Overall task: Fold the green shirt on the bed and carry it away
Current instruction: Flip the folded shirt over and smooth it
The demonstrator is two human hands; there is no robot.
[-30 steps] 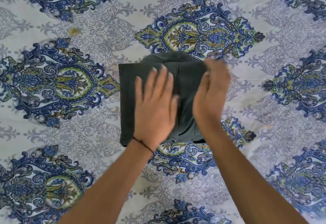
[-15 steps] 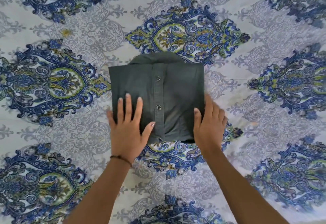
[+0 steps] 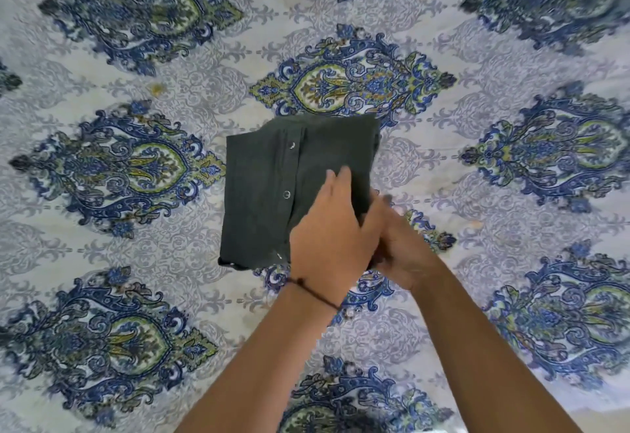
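Observation:
The dark green shirt (image 3: 259,201) lies folded into a compact rectangle in the middle of the bed, its snap-button placket facing up. My left hand (image 3: 327,235), with a thin black cord at the wrist, presses down on the shirt's near right corner. My right hand (image 3: 404,252) sits just beside it at the right edge, with its fingers tucked under the fabric and hidden there. The two hands clamp that corner between them. The shirt's far right part looks slightly raised.
The bed is covered with a white sheet (image 3: 177,262) printed with blue and green paisley medallions, spreading in all directions around the shirt. A small yellowish spot (image 3: 157,89) marks the sheet at the far left. A pale strip shows at the lower right corner.
Both hands have left the shirt's near edge and come together at its near right corner. The left hand crossed over the top and the right hand's fingers slid under the edge.

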